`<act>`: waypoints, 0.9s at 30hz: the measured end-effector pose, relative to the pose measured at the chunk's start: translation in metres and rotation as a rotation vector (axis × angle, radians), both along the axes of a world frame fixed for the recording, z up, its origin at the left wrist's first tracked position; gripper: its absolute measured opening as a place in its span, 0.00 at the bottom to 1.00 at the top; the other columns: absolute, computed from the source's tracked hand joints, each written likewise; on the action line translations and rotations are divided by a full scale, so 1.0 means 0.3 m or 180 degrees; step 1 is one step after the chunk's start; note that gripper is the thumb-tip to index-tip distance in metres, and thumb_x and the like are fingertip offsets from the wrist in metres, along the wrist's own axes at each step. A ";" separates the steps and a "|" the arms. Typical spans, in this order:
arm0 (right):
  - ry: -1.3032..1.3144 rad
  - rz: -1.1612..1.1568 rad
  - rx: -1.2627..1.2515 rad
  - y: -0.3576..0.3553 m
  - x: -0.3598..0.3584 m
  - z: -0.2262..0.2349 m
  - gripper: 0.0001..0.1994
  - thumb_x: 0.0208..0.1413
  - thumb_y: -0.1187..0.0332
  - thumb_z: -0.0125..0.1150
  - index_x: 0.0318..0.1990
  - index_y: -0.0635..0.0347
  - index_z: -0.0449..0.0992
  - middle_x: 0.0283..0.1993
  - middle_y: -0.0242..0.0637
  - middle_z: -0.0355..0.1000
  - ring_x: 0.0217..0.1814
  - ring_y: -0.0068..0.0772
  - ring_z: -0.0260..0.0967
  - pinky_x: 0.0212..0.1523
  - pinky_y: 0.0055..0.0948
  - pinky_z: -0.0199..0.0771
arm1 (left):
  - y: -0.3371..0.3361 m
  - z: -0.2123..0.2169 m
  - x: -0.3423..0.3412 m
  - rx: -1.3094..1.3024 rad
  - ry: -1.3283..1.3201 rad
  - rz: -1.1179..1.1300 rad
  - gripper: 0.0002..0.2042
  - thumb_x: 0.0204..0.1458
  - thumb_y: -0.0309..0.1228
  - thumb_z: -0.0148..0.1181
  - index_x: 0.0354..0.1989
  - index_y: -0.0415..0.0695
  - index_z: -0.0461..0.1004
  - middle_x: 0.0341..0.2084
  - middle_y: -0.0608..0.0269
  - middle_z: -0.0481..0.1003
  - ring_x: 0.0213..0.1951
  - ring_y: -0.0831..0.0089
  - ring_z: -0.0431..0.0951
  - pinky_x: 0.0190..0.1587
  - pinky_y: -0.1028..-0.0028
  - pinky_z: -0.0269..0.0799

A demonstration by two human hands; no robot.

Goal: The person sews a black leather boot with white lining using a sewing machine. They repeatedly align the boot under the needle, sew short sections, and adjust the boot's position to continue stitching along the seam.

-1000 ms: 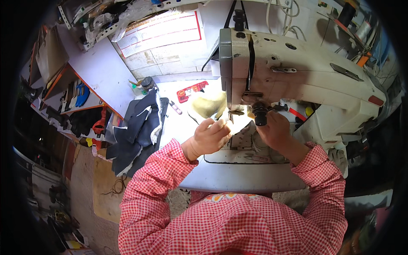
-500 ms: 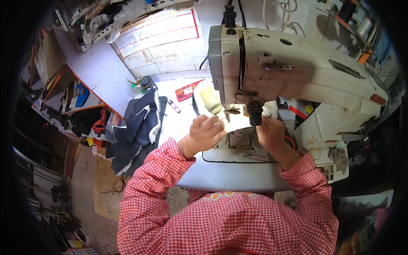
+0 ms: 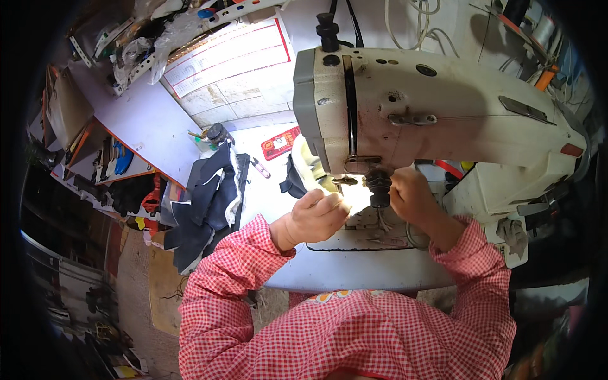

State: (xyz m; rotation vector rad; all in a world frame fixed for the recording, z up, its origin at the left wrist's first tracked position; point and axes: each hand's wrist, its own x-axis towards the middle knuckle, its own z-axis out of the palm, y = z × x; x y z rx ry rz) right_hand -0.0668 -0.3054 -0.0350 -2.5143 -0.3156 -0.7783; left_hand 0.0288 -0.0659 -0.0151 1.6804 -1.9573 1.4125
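A sewing machine head (image 3: 373, 107) stands over the white work table. Beneath its needle area, in bright lamplight, lies a cream-yellow fabric piece (image 3: 305, 163) with a dark flap (image 3: 293, 180) at its left side. My left hand (image 3: 316, 217) is closed on the near edge of this piece, just left of the needle, thumb and fingers pressed together. My right hand (image 3: 413, 197) is beside the black knob (image 3: 379, 189) on the machine, fingers curled. The knob and the glare partly hide its fingertips, so what they hold cannot be made out.
Dark cut fabric pieces (image 3: 206, 206) are heaped at the left of the table. Behind them stands a dark jar (image 3: 218, 133). A red flat case (image 3: 280, 143) and pink thread snips (image 3: 260, 168) lie nearby. More snips (image 3: 387, 241) rest on the machine bed.
My right hand has shifted a little farther away and to the right, relative to the machine. More of the dark flap shows beside the cream piece. The whole view has tilted slightly.
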 end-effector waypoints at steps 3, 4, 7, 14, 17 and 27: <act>0.0206 -0.0028 -0.0089 -0.032 0.139 -0.072 0.02 0.46 0.74 0.58 0.26 0.62 0.73 0.32 0.38 0.71 0.32 0.44 0.69 0.31 0.38 0.70 | -0.010 -0.006 0.008 0.0172 0.0080 -0.0196 0.07 0.37 0.30 0.61 0.28 0.46 0.79 0.34 0.72 0.73 0.42 0.72 0.72 0.40 0.73 0.67; 0.0129 0.0084 0.0170 -0.040 0.206 -0.095 0.03 0.47 0.74 0.57 0.28 0.63 0.74 0.32 0.39 0.72 0.33 0.44 0.69 0.33 0.37 0.71 | -0.010 -0.004 0.009 0.0242 0.0080 -0.0235 0.08 0.36 0.30 0.61 0.28 0.46 0.79 0.34 0.72 0.73 0.42 0.72 0.72 0.40 0.73 0.67; 0.0299 0.0299 0.0569 -0.090 0.369 -0.123 0.04 0.48 0.74 0.57 0.31 0.63 0.75 0.33 0.40 0.72 0.34 0.43 0.69 0.34 0.38 0.71 | -0.005 0.013 0.012 0.0501 -0.0005 -0.0153 0.12 0.37 0.31 0.59 0.32 0.46 0.79 0.32 0.73 0.70 0.42 0.73 0.70 0.40 0.75 0.67; 0.1154 0.0285 0.1556 -0.120 0.458 -0.113 0.04 0.48 0.74 0.58 0.33 0.62 0.75 0.34 0.39 0.72 0.35 0.43 0.69 0.35 0.38 0.70 | -0.002 0.034 0.018 0.0523 -0.0047 -0.0170 0.08 0.39 0.32 0.59 0.29 0.48 0.77 0.33 0.74 0.69 0.42 0.75 0.69 0.42 0.76 0.67; 0.1304 0.0223 0.1664 -0.106 0.451 -0.126 0.05 0.48 0.74 0.58 0.33 0.61 0.75 0.34 0.39 0.72 0.35 0.43 0.69 0.35 0.38 0.70 | -0.001 0.031 0.027 0.0514 0.0084 -0.0311 0.05 0.41 0.31 0.61 0.28 0.48 0.77 0.34 0.74 0.69 0.42 0.74 0.68 0.42 0.75 0.67; 0.1489 0.0212 0.2018 -0.116 0.423 -0.127 0.07 0.48 0.74 0.59 0.36 0.59 0.75 0.36 0.39 0.72 0.36 0.43 0.69 0.36 0.39 0.70 | 0.012 0.003 0.037 0.0293 0.0316 -0.0302 0.05 0.41 0.31 0.62 0.27 0.47 0.76 0.34 0.73 0.69 0.42 0.73 0.69 0.40 0.76 0.69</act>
